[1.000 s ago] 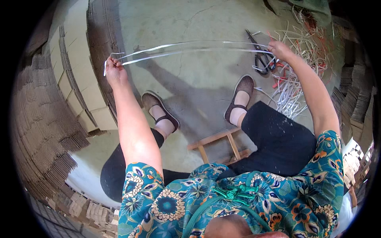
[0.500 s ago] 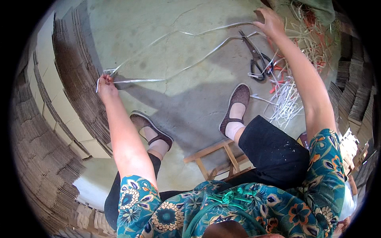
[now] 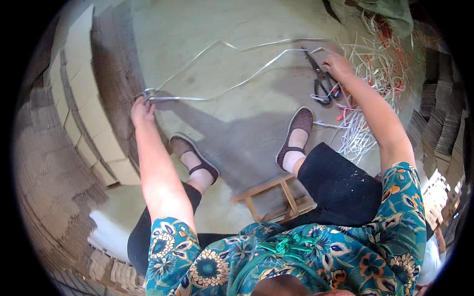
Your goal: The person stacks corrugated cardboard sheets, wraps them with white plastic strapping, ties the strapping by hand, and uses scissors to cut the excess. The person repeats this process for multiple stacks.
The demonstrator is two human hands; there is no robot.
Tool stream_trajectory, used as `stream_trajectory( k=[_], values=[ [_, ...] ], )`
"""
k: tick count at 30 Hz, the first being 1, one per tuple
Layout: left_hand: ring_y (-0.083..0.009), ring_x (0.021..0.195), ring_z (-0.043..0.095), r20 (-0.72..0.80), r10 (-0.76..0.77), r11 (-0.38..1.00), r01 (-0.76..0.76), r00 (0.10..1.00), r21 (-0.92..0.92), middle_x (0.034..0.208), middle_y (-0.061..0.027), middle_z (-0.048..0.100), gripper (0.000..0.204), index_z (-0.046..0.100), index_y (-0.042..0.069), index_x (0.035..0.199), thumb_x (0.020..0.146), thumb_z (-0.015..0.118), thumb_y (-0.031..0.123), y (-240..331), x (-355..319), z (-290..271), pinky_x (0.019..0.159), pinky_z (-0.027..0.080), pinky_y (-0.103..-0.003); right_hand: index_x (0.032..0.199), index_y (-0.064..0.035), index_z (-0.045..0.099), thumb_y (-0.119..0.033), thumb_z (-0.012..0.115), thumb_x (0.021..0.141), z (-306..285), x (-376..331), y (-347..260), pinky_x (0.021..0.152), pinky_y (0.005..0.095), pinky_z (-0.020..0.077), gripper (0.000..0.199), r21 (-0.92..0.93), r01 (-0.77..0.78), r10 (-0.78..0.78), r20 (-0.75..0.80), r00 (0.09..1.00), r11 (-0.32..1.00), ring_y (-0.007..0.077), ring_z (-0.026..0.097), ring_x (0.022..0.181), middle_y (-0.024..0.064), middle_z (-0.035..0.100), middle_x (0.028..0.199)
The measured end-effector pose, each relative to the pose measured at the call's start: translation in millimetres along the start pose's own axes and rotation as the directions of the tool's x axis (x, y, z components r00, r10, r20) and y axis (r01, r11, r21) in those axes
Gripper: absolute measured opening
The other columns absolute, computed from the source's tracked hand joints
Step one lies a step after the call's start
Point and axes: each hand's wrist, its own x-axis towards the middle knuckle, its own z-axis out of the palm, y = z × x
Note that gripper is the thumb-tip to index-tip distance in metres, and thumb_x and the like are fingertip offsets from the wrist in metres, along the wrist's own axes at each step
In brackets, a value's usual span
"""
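A long, narrow white plastic strap (image 3: 269,63) runs in a loose double line across the floor. At the far left my left hand (image 3: 142,109) is closed on the gathered end of this strap, beside the cardboard stacks. My right hand (image 3: 338,67) is low at the far right, beside dark-handled scissors (image 3: 322,83) that lie with blades pointing away. Its fingers are bent and blurred, so whether they grip the strap or the scissors cannot be made out. The strap's right end passes by the scissors' blades.
A tangled heap of white, cream and red straps (image 3: 363,126) lies at the right. Stacked flat cardboard (image 3: 81,93) lines the left side, with more cardboard (image 3: 434,116) on the right. A wooden stool frame (image 3: 274,197) stands between my legs; green cloth (image 3: 390,12) lies at the far right.
My right hand has come down from the strap's upper line to beside the scissors. My left hand has shifted slightly right and nearer with the strap end, while the view has turned a little.
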Motion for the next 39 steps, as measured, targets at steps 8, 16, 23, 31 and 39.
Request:
stream_trajectory(
  k=[8, 16, 23, 31, 39],
  values=[
    [-0.0199, 0.080, 0.063, 0.432, -0.125, 0.509, -0.316, 0.893, 0.801, 0.096, -0.0116, 0.063, 0.036, 0.056, -0.003, 0.111, 0.086, 0.063, 0.024, 69, -87, 72, 0.071, 0.054, -0.033, 0.106, -0.0058, 0.059, -0.019, 0.068, 0.074, -13, -7, 4, 0.081, 0.0442, 0.0484, 0.036, -0.365, -0.073, 0.155, 0.199, 0.968, 0.928, 0.0359, 0.059, 0.098, 0.0198, 0.061, 0.104],
    [-0.0249, 0.088, 0.064, 0.804, 0.225, -0.094, -0.809, 0.550, 0.580, 0.093, -0.0119, 0.066, 0.038, 0.061, 0.002, 0.109, 0.083, 0.065, 0.030, 173, -126, 8, 0.078, 0.051, -0.034, 0.111, -0.0057, 0.062, -0.031, 0.066, 0.077, -65, 57, -123, 0.084, 0.0420, 0.0475, 0.043, -0.002, 0.272, -0.272, 0.049, 0.961, 0.962, 0.0335, 0.060, 0.098, 0.0164, 0.063, 0.106],
    [-0.0339, 0.132, 0.029, 0.578, 0.619, -0.179, -0.621, 0.532, 0.763, 0.143, -0.0187, 0.029, 0.089, 0.033, 0.006, 0.137, 0.070, 0.071, 0.052, 111, -78, -31, 0.108, 0.028, -0.042, 0.113, -0.0078, 0.061, -0.032, 0.065, 0.079, -19, 121, -356, 0.084, 0.0406, 0.0478, 0.042, 0.443, 0.416, -0.450, -0.031, 0.893, 0.794, 0.0299, 0.061, 0.098, 0.0139, 0.063, 0.109],
    [-0.0365, 0.132, 0.028, 0.389, 0.801, -0.003, -0.646, 0.455, 0.763, 0.142, -0.0213, 0.030, 0.086, 0.031, 0.004, 0.138, 0.073, 0.072, 0.042, 134, -16, -73, 0.109, 0.025, -0.043, 0.111, -0.0045, 0.060, -0.028, 0.064, 0.082, -5, 160, -486, 0.082, 0.0337, 0.0487, 0.037, 0.849, 0.269, -0.242, -0.173, 0.955, 0.454, 0.0237, 0.064, 0.091, 0.0130, 0.065, 0.106],
    [-0.0363, 0.132, 0.028, 0.186, 0.657, -0.042, -0.211, 0.731, 0.977, 0.144, -0.0182, 0.028, 0.091, 0.023, 0.007, 0.141, 0.069, 0.075, 0.027, 136, 17, -112, 0.105, 0.029, -0.046, 0.108, -0.0007, 0.062, -0.022, 0.063, 0.084, 5, 160, -494, 0.077, 0.0288, 0.0481, 0.032, 0.962, 0.106, -0.086, -0.087, 0.993, 0.250, 0.0163, 0.062, 0.087, 0.0105, 0.067, 0.099]
  ],
)
